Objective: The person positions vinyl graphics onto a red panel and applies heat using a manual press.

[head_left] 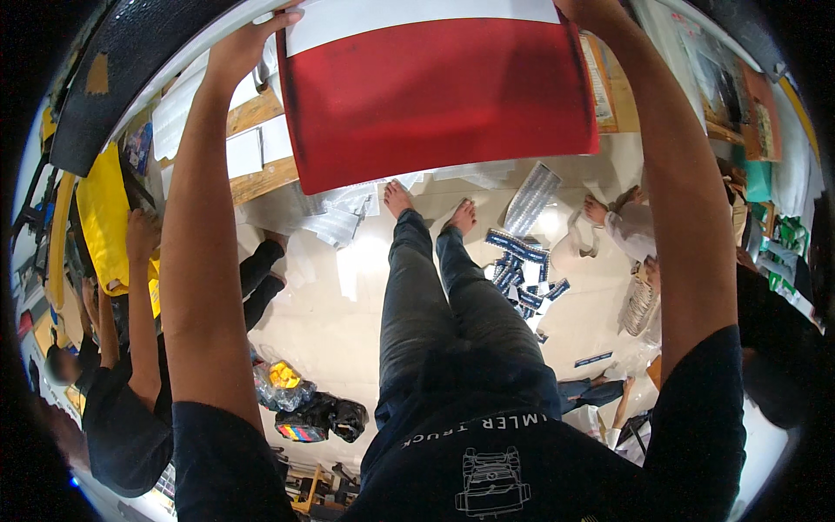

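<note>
A wide red sheet (444,96) with a white band (417,22) along its far side hangs in front of me, its near edge bowed and its left edge dark. At its upper left corner is my left hand (246,43), the fingers closed at the edge. My right hand (598,16) is at the upper right corner, partly cut off by the picture's top. Its fingers are mostly hidden, though it seems to grip the sheet's edge. Both arms are stretched forward.
Behind the sheet, white papers lie on a wooden table (265,178). On the floor are loose printed sheets (531,198), a heap of blue-and-white strips (522,277), a black plastic bag (348,418) and a clear bag with yellow pieces (283,378). A person (130,409) works at left beside yellow cloth (103,217); others sit at right.
</note>
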Motion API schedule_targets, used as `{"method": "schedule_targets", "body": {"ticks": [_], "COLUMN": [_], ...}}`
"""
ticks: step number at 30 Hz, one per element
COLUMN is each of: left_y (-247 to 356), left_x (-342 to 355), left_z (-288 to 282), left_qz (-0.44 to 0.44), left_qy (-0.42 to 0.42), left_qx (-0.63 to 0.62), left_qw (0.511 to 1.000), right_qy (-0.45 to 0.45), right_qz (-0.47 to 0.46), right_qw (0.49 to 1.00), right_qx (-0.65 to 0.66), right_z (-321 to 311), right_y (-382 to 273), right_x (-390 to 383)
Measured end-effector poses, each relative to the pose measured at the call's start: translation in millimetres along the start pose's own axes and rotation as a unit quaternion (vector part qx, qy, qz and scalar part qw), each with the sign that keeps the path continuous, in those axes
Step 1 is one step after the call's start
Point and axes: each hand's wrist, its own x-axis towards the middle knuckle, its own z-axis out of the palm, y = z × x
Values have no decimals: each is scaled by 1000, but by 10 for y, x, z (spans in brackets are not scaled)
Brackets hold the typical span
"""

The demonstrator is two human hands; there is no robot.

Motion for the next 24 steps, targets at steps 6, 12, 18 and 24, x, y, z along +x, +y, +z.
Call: {"method": "schedule_targets", "body": {"ticks": [6,12,18,24], "left_y": [-113,-132,-356,406], "left_x": [-21,10,-221,-39], "left_z": [37,27,146,141], "left_qz": [48,20,-267,-214], "left_qy": [13,16,-145,58], "left_qx": [-132,-11,-86,66], "left_qw": [990,1000,949,973], "right_qy": [14,65,-8,-41], "right_qz": [37,-99,-9,47], "right_qw": [999,985,997,993], "right_qx": [36,-128,-76,-102], "right_z": [30,33,110,-18], "right_y": [-49,211,33,79], "right_x": [55,-43,133,-110]}}
